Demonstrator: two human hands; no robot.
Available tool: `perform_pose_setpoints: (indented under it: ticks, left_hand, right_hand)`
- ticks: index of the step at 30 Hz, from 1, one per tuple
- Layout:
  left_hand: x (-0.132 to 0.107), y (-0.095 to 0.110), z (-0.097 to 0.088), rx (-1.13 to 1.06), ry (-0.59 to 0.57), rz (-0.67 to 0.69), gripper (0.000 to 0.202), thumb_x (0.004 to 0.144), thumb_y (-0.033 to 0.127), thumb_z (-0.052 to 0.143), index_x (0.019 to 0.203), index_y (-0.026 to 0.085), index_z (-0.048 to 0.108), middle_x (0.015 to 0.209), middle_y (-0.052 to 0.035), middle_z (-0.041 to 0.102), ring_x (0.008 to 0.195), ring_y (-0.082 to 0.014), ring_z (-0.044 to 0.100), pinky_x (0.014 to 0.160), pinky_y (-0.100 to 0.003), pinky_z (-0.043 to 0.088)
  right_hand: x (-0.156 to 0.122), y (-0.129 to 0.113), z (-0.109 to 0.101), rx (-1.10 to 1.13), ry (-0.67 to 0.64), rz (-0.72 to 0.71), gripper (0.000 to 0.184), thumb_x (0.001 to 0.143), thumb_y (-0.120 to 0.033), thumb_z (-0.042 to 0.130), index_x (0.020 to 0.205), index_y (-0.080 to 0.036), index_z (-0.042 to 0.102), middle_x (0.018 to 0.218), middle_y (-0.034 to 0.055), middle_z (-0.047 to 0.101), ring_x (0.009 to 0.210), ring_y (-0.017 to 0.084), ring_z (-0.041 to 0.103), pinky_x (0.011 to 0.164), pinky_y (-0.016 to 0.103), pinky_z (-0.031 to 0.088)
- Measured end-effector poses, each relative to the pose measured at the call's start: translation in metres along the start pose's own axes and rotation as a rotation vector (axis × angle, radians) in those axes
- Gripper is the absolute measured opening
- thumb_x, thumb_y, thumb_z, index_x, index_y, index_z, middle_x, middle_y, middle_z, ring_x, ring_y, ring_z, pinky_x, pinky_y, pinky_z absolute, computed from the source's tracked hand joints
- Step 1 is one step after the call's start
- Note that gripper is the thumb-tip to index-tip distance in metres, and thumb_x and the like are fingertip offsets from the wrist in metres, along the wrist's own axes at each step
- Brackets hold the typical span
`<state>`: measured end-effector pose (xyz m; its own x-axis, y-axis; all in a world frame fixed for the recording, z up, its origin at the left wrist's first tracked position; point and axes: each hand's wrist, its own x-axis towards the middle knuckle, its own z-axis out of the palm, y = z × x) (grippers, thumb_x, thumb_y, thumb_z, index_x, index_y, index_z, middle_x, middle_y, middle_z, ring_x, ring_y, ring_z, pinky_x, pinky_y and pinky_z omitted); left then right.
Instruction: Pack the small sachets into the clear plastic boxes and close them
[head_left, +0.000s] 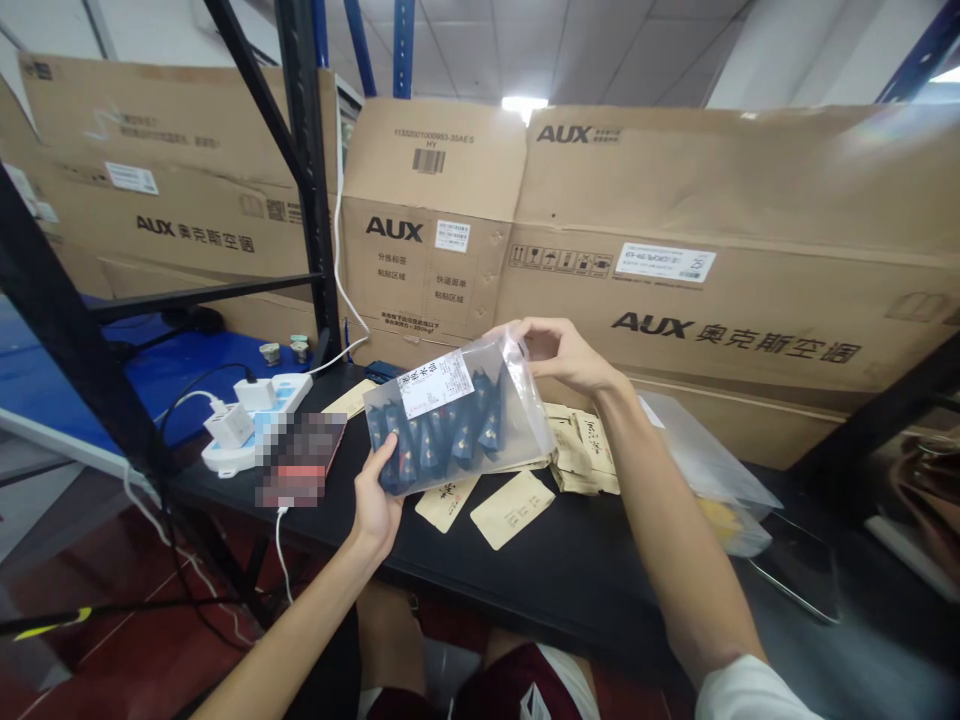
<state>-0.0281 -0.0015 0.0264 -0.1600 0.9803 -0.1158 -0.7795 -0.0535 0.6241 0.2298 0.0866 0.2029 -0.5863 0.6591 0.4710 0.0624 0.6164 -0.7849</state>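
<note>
A clear plastic bag [457, 415] filled with several dark blue packets and bearing a white label hangs over the black table [540, 570]. My left hand [377, 490] grips its lower left corner from below. My right hand [559, 355] pinches the bag's upper right corner between fingers and thumb. Below the bag, several flat kraft paper sachets [512, 510] lie loose on the tabletop, and more of them [581, 450] are piled partly behind it.
A white power strip [255, 420] with plugs and a blurred phone [300, 460] on a cable lie left of my hands. Another plastic bag [705, 470] sits at the right. Flattened AUX cardboard boxes [675, 260] stand behind the table, between dark shelving uprights [304, 130].
</note>
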Motion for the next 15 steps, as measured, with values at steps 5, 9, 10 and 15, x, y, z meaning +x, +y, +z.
perform_pose_setpoints:
  ticks: [5,9,10,15]
  left_hand:
    - [0.0,-0.002,0.001,0.04,-0.031,0.004,0.04,0.077,0.039,0.093,0.108,0.018,0.08,0.126,-0.0087,0.08,0.12,-0.033,0.074,0.096,-0.04,0.062]
    - [-0.002,-0.003,0.003,0.057,-0.059,0.012,0.042,0.076,0.041,0.093,0.107,0.017,0.08,0.128,-0.0104,0.08,0.127,-0.0356,0.072,0.101,-0.041,0.06]
    - [-0.002,-0.002,0.004,0.053,-0.062,0.002,0.043,0.077,0.042,0.092,0.109,0.017,0.08,0.128,-0.0104,0.08,0.128,-0.0359,0.071,0.101,-0.041,0.06]
    - [-0.003,-0.001,0.004,0.028,-0.07,-0.024,0.043,0.08,0.042,0.09,0.115,0.019,0.081,0.124,-0.0084,0.081,0.125,-0.0348,0.073,0.102,-0.044,0.059]
  right_hand:
    - [-0.003,-0.013,0.007,-0.139,-0.117,0.081,0.024,0.073,-0.037,0.099,0.085,-0.021,0.085,0.123,0.0118,0.082,0.123,0.03,0.072,0.102,0.045,0.056]
    - [-0.006,-0.015,0.002,-0.135,-0.217,0.093,0.015,0.076,-0.033,0.096,0.079,-0.024,0.085,0.118,0.0098,0.084,0.128,0.031,0.071,0.108,0.047,0.055]
    - [-0.003,-0.013,0.001,-0.083,-0.15,0.042,0.014,0.076,-0.032,0.095,0.078,-0.024,0.084,0.121,0.0091,0.083,0.13,0.031,0.071,0.109,0.049,0.054]
    - [0.022,0.014,0.02,0.18,0.55,-0.13,0.02,0.08,-0.035,0.087,0.073,-0.025,0.072,0.11,0.0019,0.083,0.112,0.023,0.074,0.098,0.043,0.06]
